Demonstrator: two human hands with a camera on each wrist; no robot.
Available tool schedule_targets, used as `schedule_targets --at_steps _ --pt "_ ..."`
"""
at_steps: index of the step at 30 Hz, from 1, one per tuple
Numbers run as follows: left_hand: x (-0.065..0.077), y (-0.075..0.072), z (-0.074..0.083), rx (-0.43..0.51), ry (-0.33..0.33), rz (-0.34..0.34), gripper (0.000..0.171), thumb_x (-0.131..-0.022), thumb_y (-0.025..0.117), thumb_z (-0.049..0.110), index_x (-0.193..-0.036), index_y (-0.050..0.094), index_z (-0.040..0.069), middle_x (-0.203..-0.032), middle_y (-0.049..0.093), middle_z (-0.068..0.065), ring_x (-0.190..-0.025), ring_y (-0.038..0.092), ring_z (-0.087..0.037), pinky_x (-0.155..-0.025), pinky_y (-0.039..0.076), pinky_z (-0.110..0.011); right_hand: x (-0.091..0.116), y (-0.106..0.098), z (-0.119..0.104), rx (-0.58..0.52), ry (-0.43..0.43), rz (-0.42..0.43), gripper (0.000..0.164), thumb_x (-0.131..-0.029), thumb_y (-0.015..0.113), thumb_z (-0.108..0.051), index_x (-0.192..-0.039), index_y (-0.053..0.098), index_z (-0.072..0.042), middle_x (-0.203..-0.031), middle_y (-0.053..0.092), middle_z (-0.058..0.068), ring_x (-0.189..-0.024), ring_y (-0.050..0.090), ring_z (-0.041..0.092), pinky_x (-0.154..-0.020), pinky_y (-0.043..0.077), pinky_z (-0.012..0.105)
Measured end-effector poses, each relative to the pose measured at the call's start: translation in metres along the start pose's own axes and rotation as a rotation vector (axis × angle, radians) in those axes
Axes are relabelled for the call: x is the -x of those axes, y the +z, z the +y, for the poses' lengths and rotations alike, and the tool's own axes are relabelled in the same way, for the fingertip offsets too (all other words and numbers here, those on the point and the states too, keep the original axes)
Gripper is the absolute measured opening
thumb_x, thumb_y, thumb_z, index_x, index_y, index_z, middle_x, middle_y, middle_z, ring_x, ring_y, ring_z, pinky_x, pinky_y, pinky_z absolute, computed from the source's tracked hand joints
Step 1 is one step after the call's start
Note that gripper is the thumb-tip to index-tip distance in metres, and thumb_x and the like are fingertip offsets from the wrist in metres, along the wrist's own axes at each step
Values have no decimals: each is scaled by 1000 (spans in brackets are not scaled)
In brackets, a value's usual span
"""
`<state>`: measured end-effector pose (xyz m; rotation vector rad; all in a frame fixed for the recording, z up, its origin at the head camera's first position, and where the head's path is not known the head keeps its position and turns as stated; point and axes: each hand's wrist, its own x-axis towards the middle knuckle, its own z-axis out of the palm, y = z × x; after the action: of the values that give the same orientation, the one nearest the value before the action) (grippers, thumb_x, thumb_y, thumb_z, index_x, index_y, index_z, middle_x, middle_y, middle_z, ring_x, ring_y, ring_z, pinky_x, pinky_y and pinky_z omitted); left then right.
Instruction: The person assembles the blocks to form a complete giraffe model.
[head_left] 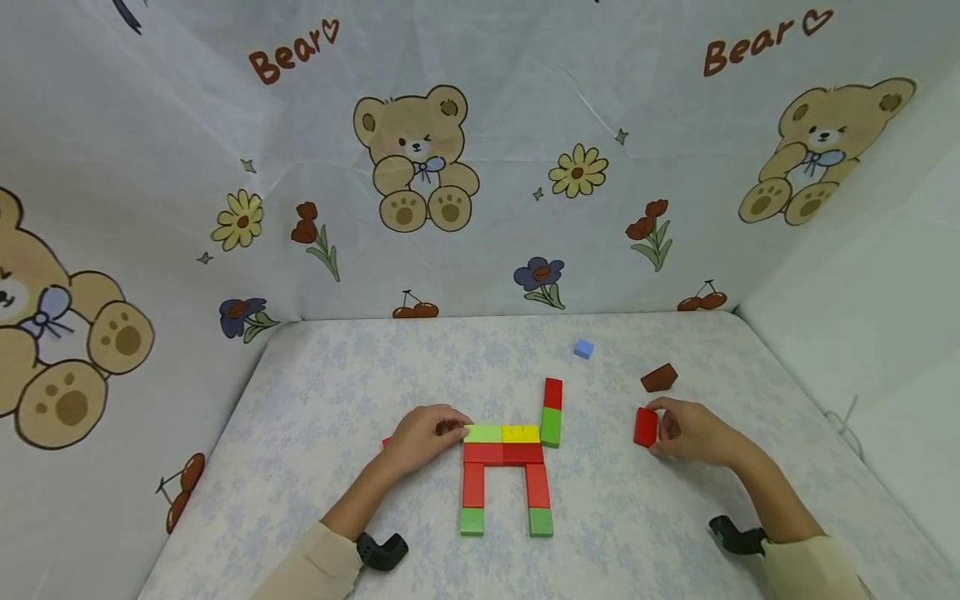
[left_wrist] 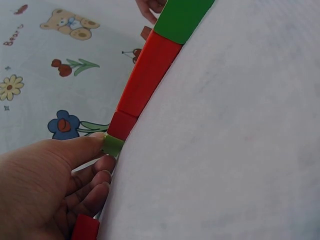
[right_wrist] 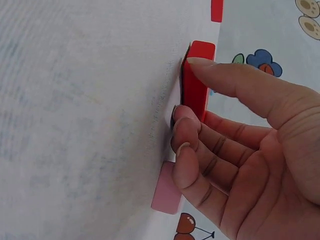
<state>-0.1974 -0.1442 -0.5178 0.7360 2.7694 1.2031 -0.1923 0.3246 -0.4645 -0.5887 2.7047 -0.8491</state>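
Note:
Flat on the table lies a four-legged figure of blocks, with red body blocks (head_left: 483, 452), a yellow block (head_left: 521, 433) and a light green block (head_left: 483, 433) on top. At that light green block's left end, the thumb and fingertips of my left hand (head_left: 426, 433) pinch it; in the left wrist view the thumb lies on the green block (left_wrist: 113, 145). Off to the right, my right hand (head_left: 697, 431) holds a red block (head_left: 646, 427) between thumb and fingers, close to the tabletop. The right wrist view shows the thumb across this red block (right_wrist: 197, 82).
A green block (head_left: 551, 427) and a red block (head_left: 552, 392) form an upright strip at the figure's right. Farther back lie a brown wedge-shaped block (head_left: 660, 377) and a small blue block (head_left: 583, 349). Another red block (left_wrist: 86, 227) lies beside my left hand, mostly hidden in the head view.

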Motion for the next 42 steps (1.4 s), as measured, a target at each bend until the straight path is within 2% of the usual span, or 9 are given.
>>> schedule_targets --at_steps 11,19,26,32,37,42 --pt "-1 0 -3 1 7 0 15 -97 72 26 -109 78 22 -86 64 17 -73 56 -4 -68 49 -25 -27 -4 -20 11 -8 107 58 -84 82 -11 -132 55 8 -90 65 5 -74 60 17 -63 53 26" --pt "-1 2 -3 1 1 4 15 -97 72 27 -109 78 22 -86 64 17 -73 56 -4 -68 49 -25 -56 1 -24 -34 68 113 62 -84 82 -14 -136 53 3 -93 65 6 -78 59 20 -64 54 29" --pt "-1 1 -2 -5 18 11 15 -96 72 25 -109 78 20 -86 65 15 -72 55 -3 -67 48 -24 -79 7 -30 -15 72 125 62 -85 81 -10 -137 51 4 -96 65 10 -76 60 19 -65 55 30" --pt "-1 0 0 -3 12 5 15 -96 73 25 -109 78 20 -86 64 15 -73 55 -4 -68 48 -25 -95 7 -37 0 65 128 63 -86 79 -8 -140 49 5 -99 66 14 -78 63 22 -67 57 32" --pt "-1 0 -1 -7 7 14 14 -96 73 25 -108 79 21 -85 64 15 -73 56 -4 -68 49 -25 -109 7 -39 13 43 119 66 -86 79 -9 -141 47 6 -100 66 15 -80 63 23 -67 58 32" --pt "-1 -1 -1 -1 -13 -5 15 -96 73 26 -109 78 21 -86 64 16 -74 56 -4 -69 49 -25 -124 9 -39 29 47 107 67 -86 80 -8 -142 47 6 -100 66 15 -79 61 22 -66 57 30"
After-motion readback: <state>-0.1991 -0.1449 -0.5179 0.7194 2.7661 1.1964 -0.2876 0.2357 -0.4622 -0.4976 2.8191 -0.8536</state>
